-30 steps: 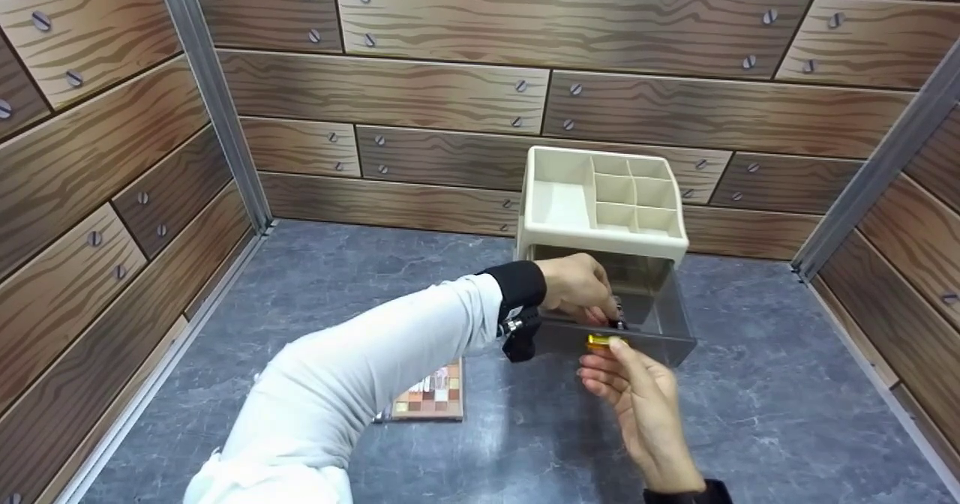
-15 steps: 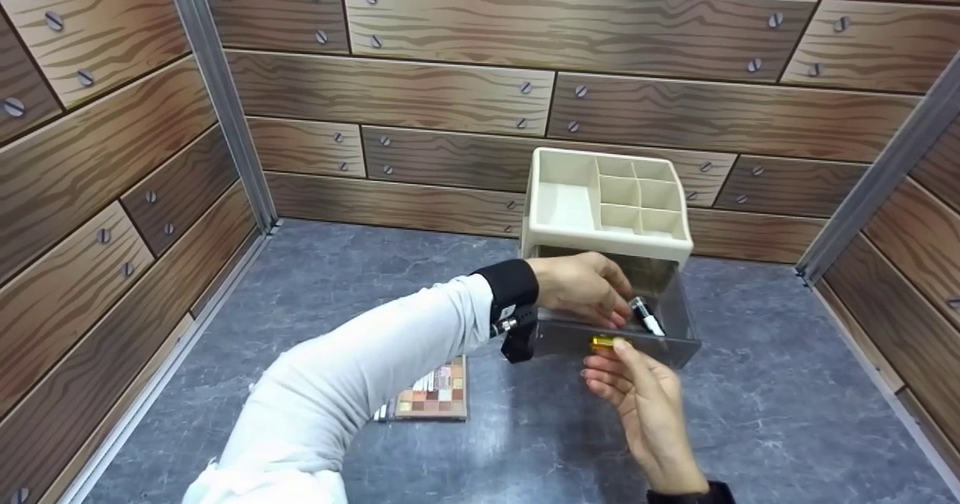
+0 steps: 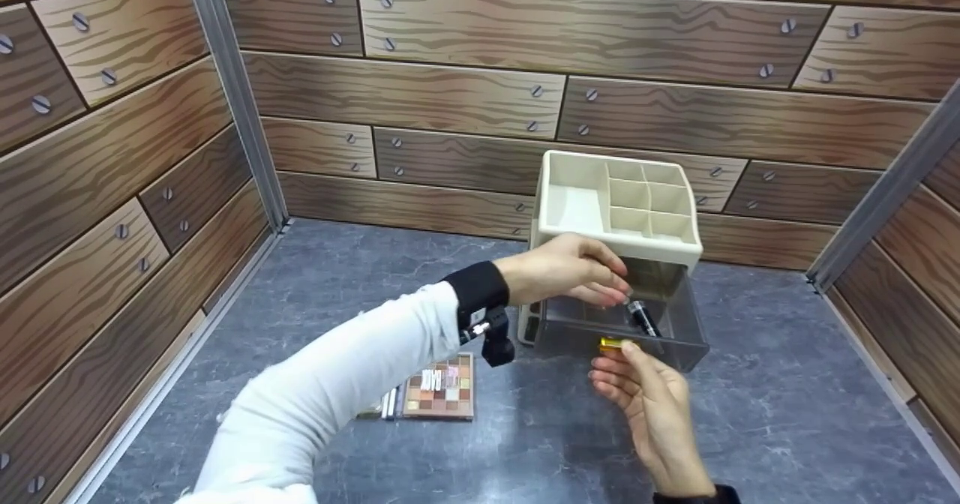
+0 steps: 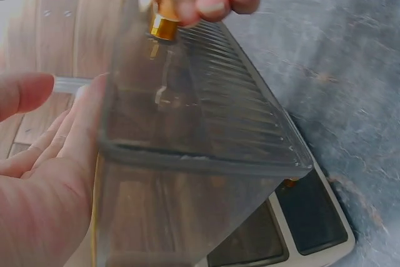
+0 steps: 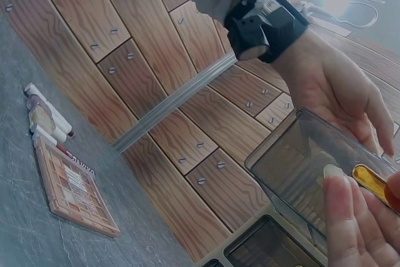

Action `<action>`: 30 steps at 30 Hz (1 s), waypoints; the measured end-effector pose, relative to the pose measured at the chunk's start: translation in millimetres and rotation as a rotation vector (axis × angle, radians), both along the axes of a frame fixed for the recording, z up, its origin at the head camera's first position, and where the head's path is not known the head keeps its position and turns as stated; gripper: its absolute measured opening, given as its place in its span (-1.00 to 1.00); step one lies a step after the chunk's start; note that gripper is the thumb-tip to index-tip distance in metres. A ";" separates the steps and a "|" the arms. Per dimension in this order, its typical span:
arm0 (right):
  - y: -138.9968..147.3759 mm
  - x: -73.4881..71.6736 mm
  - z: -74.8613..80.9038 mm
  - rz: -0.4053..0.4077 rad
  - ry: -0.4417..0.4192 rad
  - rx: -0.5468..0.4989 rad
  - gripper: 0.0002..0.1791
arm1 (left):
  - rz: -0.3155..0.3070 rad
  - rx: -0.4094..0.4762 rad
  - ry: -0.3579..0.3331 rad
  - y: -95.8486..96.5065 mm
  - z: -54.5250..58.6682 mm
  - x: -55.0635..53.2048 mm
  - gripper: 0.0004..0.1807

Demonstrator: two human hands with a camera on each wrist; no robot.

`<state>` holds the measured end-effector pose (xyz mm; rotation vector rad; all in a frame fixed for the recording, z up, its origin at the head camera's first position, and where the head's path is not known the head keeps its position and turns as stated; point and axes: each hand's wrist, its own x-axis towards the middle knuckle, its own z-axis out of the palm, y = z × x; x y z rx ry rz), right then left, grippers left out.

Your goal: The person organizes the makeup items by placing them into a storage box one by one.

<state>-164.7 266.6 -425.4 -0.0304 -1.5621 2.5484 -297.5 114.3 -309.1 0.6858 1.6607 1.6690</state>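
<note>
We see the gold knob on the front wall of a smoky see-through drawer, and our right hand pinches it between thumb and forefinger, the other fingers lying below. The drawer juts out toward us from a cream organizer, its side edges running near to far and its top left uncovered. Inside, toward the right, a dark tube lies aslant, its near end close to the front wall and its far end leaning left. Our left hand comes in from the left over the drawer, fingers loosely bent and holding nothing; its fingertips are just beside the tube's far end, and we cannot tell whether they touch it. The organizer's top, beyond the drawer, is split into one wide compartment on the left and smaller ones on the right, and it stands near the plank-patterned wall. To the left and nearer us, well apart from the drawer, a makeup palette lies flat, with slim tubes along its left edge, partly behind our white sleeve. Grey tabletop gives us room on the drawer's right, reaching to the right wall.
</note>
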 end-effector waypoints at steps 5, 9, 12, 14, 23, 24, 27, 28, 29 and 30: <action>-1.2 -0.3 -1.3 0.004 0.008 -0.015 -0.65 | 0.031 0.085 0.007 -20.7 2.0 1.7 -0.62; -1.1 -0.3 -1.2 0.004 0.012 -0.031 -0.65 | 0.077 0.124 0.027 -39.8 -0.2 2.3 -0.60; -1.1 -0.5 -1.1 0.002 0.020 -0.033 -0.66 | 0.108 0.144 0.044 -53.9 -3.4 3.6 -0.60; -1.1 -0.6 -1.3 0.005 0.025 -0.030 -0.66 | 0.127 0.152 0.057 -63.1 -5.8 5.4 -0.60; 1.2 -0.8 -2.6 0.001 0.037 -0.031 -0.65 | 0.182 0.167 0.092 -90.8 -9.3 13.7 -0.56; 1.2 -0.9 -2.6 0.002 0.040 -0.031 -0.65 | 0.184 0.166 0.097 -92.9 -8.8 14.3 -0.55; 1.0 -1.5 -2.3 0.009 0.045 -0.029 -0.65 | 0.197 0.155 0.112 -99.9 -8.1 15.5 -0.54; 0.7 -1.8 -2.1 0.011 0.046 -0.027 -0.65 | 0.203 0.149 0.118 -102.7 -8.4 15.7 -0.53; 0.4 -2.1 -1.9 0.012 0.047 -0.025 -0.65 | 0.209 0.141 0.124 -105.9 -9.0 15.7 -0.53; -0.2 -2.5 -1.7 0.011 0.048 -0.023 -0.65 | 0.214 0.130 0.130 -109.4 -9.8 15.7 -0.53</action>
